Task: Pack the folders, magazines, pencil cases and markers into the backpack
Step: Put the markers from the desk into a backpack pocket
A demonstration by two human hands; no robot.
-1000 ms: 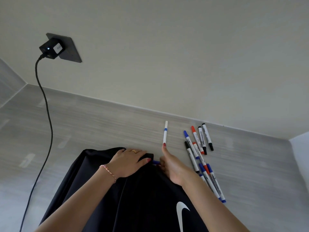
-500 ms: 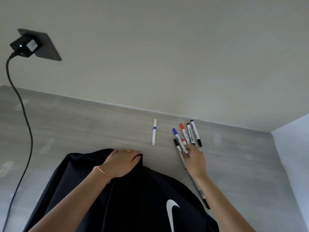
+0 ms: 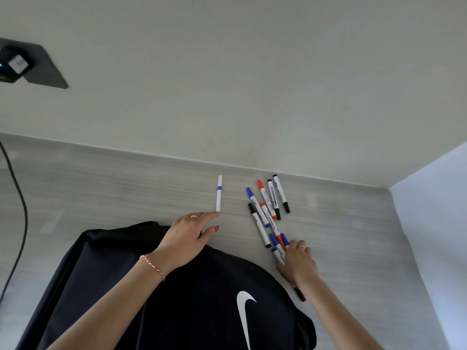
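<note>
the left hand (image 3: 186, 238) reaches with straight fingers to the white pen (image 3: 219, 193); the right hand (image 3: 298, 261) curls around markers (image 3: 267, 210) (blue caps) beside the black backpack (image 3: 177, 299).

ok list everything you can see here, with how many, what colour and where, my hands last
backpack: one, black with white swoosh, on the table nearest the camera
thin pen: one, white with blue band, alone left of the markers
markers: a loose pile, roughly nine, white with blue, red or black caps, right of the backpack
table: one, pale grey wood grain
charger: one, black, in a dark wall socket, far left
cable: one, black, down the left edge
left hand: fingers straight, fingertips by the thin pen
right hand: on the nearest markers; grip unclear
</note>
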